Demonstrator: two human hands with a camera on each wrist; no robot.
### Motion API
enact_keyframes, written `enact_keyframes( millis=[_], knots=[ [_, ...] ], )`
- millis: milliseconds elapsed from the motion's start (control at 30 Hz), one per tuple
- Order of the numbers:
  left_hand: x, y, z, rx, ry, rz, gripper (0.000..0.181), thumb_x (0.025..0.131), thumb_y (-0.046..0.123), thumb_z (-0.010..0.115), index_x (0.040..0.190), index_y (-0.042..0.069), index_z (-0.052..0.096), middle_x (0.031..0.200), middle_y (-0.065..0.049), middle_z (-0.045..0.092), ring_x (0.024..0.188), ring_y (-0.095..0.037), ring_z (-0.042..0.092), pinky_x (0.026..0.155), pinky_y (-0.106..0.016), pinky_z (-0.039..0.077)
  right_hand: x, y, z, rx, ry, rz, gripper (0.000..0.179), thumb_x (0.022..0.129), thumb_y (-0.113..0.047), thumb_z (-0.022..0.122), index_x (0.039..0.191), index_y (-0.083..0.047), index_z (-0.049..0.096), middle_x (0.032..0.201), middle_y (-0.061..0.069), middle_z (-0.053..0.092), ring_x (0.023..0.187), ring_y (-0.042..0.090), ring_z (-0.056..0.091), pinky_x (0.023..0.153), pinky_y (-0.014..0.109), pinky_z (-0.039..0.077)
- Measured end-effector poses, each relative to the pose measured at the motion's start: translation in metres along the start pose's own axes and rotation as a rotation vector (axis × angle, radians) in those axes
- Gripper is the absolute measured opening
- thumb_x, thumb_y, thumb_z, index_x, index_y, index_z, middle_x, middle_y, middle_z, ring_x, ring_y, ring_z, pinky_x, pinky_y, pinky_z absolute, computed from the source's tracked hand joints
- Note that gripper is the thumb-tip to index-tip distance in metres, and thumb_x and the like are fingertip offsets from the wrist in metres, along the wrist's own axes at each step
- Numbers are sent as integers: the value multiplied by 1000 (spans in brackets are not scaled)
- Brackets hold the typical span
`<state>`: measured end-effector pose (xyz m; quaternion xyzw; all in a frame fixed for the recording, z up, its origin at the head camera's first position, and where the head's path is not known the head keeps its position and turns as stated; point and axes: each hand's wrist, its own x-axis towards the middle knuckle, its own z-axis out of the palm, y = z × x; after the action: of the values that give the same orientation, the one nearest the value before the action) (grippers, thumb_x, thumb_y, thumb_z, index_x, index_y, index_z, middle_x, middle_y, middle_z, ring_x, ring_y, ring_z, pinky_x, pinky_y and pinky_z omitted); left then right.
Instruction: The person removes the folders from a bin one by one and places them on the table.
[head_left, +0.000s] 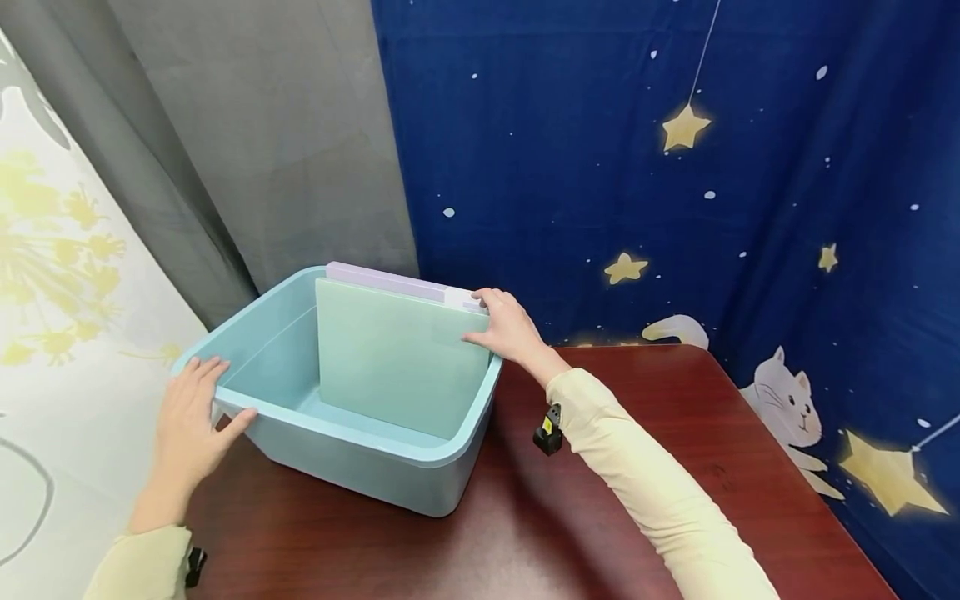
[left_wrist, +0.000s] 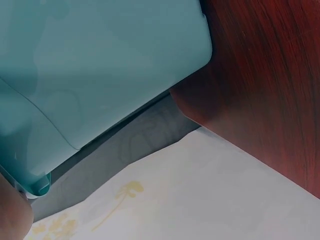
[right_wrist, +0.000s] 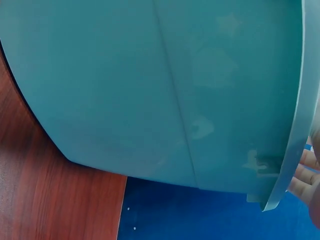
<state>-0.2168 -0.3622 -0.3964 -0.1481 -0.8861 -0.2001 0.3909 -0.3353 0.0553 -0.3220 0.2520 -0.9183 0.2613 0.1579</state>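
A light blue plastic bin [head_left: 360, 479] sits tilted to my view on the table. Inside it, a flat pale green panel [head_left: 397, 358] stands on edge, and a lilac one with a white end [head_left: 386, 282] rises just behind. My right hand [head_left: 513, 327] holds the upper right corner of the green panel, thumb on its front and fingers over the top by the white end. At the bin's near left corner, my left hand [head_left: 187, 421] grips the rim, fingers over it and thumb along the front. Both wrist views mostly show the bin's outer walls [left_wrist: 100, 65] [right_wrist: 100, 90].
The dark red wooden table [head_left: 645, 467] extends to the right of the bin. Behind it hang a grey curtain [head_left: 285, 125] and a blue star-patterned curtain [head_left: 540, 150]. A white cloth with yellow flowers [head_left: 60, 333] hangs close on the left.
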Motion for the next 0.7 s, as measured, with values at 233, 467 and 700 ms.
enact_keyframes(
  millis=[233,467,700],
  knots=[
    [0,0,3,-14,12,-11,80,75,53,61,125,-8,47,126,-31,45,130,-42,28,112,-44,11,1,-3,4,-81,3,31,50,74,-23,75,117,-6,55,110,9,59,101,23,52,84,35,47],
    [0,-1,4,-29,26,-19,81,75,55,61,124,-8,47,126,-31,45,132,-42,26,111,-49,10,4,-12,6,-248,-8,43,49,71,-14,77,114,-4,57,109,11,59,102,25,51,85,36,48],
    [0,-4,7,-37,44,-15,83,75,58,59,124,-8,47,125,-31,45,131,-42,27,111,-48,10,5,-19,8,-362,12,52,37,73,-8,73,107,-2,58,101,13,59,96,27,52,76,37,51]
  ],
)
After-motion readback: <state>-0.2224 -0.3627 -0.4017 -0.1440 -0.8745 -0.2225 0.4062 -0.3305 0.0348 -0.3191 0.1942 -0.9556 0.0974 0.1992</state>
